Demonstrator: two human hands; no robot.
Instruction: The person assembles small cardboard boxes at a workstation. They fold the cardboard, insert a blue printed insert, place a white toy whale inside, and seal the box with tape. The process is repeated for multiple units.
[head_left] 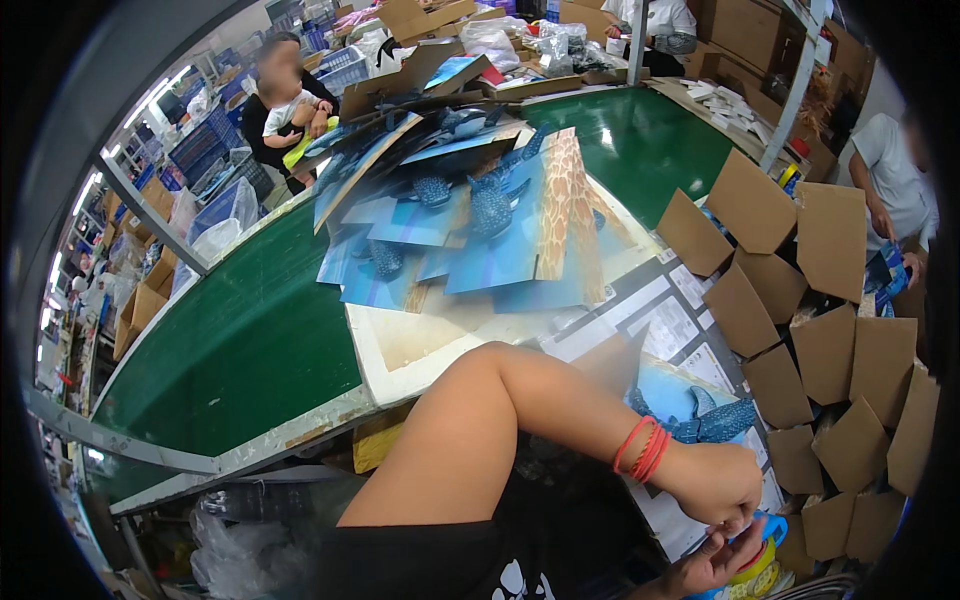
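Note:
My left arm crosses the view with a sharply bent elbow and red bands at the wrist. My left hand (722, 487) is closed, its fingertips pinched together at the lower right. Just below it, my right hand (712, 566) meets those fingertips with its own fingers curled in; whatever lies between them is too small to make out. Beside the hands are yellow tape rolls (757, 577) and a blue round item (772, 530). A blue-printed card with a dark spotted whale shark figure (715, 421) lies past my left wrist, partly covered by my arm.
Blue-printed cards with whale shark figures (490, 205) are heaped on a white board (400, 350) over the green belt (250, 340). Open brown cartons (770, 290) stack at right. One person (285, 110) holding a small child stands far left; co-workers are at right (885, 170) and back (665, 25).

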